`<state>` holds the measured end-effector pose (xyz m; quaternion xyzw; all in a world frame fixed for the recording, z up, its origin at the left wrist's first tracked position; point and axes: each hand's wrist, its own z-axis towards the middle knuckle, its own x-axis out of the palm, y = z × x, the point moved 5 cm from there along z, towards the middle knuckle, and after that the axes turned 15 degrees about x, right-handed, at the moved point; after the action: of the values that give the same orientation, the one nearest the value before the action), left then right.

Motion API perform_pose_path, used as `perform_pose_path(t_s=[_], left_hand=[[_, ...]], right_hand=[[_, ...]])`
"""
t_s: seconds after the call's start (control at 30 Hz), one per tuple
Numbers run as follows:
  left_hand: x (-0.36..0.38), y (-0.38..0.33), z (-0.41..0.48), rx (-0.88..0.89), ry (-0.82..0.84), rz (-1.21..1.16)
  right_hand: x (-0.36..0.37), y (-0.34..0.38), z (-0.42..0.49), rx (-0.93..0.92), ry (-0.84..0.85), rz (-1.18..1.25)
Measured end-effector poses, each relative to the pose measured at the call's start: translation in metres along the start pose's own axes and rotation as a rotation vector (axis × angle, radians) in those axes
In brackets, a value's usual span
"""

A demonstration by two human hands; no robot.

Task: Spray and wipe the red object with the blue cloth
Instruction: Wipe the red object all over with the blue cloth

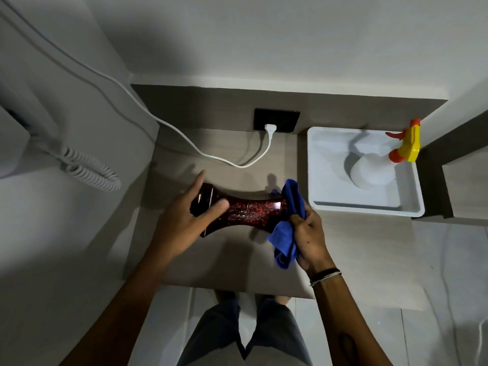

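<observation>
Blue cloth point(286, 225) bunched in right hand point(311, 239) fingers against red object point(245, 210); left hand point(182, 220) fingers spread, touching it.

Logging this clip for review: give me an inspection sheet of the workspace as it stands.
Surface: grey-brown counter, in a wall corner.
Job's things: red object lying on its side; blue cloth against its right end; spray bottle with yellow-and-orange head standing in white tray.
Clutter: nothing seen.
Hands: left hand pressed on the red object's left end, fingers spread; right hand gripping the blue cloth.
Cables: white cord crossing the counter, plug in black socket; coiled cord on left wall.
Surroundings: white walls, tiled floor, person's legs below.
</observation>
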<state>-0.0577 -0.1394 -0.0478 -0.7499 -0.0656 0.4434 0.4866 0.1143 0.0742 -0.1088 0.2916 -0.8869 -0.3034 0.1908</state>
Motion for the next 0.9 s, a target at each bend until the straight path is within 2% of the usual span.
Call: perform_pose_path(t_s=[0.13, 0.23, 0.3, 0.33, 0.4, 0.47, 0.5, 0.57, 0.63, 0.7, 0.77, 0.83, 0.9], left_hand=[[0.006, -0.008, -0.008, 0.151, 0.134, 0.054], [0.006, -0.018, -0.006, 0.319, 0.064, 0.326], [0.008, -0.021, -0.004, 0.357, 0.022, 0.371], [0.010, -0.021, -0.002, 0.329, 0.020, 0.334], [0.014, -0.021, 0.000, 0.303, 0.011, 0.276], [0.017, -0.026, -0.002, 0.377, -0.039, 0.206], [0.019, -0.028, -0.004, 0.407, -0.054, 0.148], [0.017, -0.026, -0.006, 0.410, -0.059, 0.167], [0.013, -0.019, -0.005, 0.354, -0.030, 0.272], [0.012, -0.021, -0.005, 0.344, -0.013, 0.283], [0.014, -0.031, -0.004, 0.351, -0.003, 0.276], [0.019, -0.037, 0.000, 0.337, 0.006, 0.311], [0.020, -0.041, 0.003, 0.315, 0.011, 0.343]], right_hand=[[0.001, 0.013, 0.007, -0.092, -0.086, -0.113], [0.008, 0.022, -0.002, -0.248, -0.169, -0.400], [0.020, 0.020, -0.013, -0.357, -0.204, -0.629], [0.029, 0.018, -0.021, -0.414, -0.186, -0.711], [0.058, 0.006, -0.045, -0.547, -0.048, -0.809], [0.091, -0.009, -0.069, -0.668, 0.119, -0.890], [0.098, -0.015, -0.075, -0.716, 0.159, -0.932], [0.093, -0.018, -0.068, -0.816, 0.135, -1.048], [0.067, -0.018, -0.047, -0.775, 0.031, -1.178], [0.034, -0.013, -0.025, -0.621, -0.099, -1.274], [0.020, -0.010, -0.018, -0.523, -0.175, -1.271], [0.037, -0.009, -0.029, -0.510, -0.142, -1.180], [0.069, -0.011, -0.051, -0.603, -0.033, -1.031]])
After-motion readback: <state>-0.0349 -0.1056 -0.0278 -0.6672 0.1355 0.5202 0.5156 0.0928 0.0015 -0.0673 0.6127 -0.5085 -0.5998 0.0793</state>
